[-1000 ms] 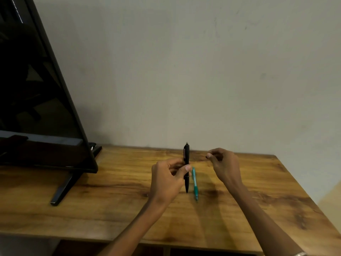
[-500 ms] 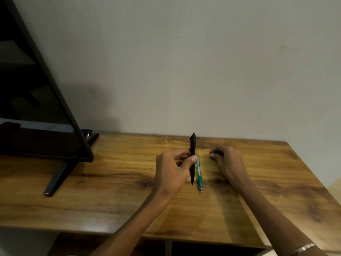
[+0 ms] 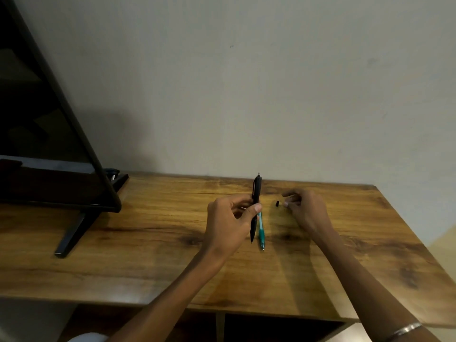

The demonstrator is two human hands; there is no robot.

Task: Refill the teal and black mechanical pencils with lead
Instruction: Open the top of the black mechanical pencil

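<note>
My left hand (image 3: 229,220) grips the black mechanical pencil (image 3: 255,193) upright over the wooden table (image 3: 148,243), tip down, thumb across its barrel. The pencil's top end shows a small pale stub with no cap on it. The teal mechanical pencil (image 3: 261,233) lies flat on the table just right of the black one, its upper part hidden behind my thumb. My right hand (image 3: 306,208) rests low on the table to the right, fingers loosely curled, nothing visible in them. A small black cap (image 3: 277,203) lies on the table just left of its fingertips.
A dark flat screen (image 3: 49,144) on a black stand (image 3: 71,233) fills the left of the table. A plain wall stands right behind. The table's front edge has an open shelf (image 3: 271,327) beneath it. A metal bangle (image 3: 404,329) is on my right wrist.
My right hand came down from beside the pencil's top to the table surface, and the small black cap now lies apart from its fingertips. My left hand still holds the black pencil.
</note>
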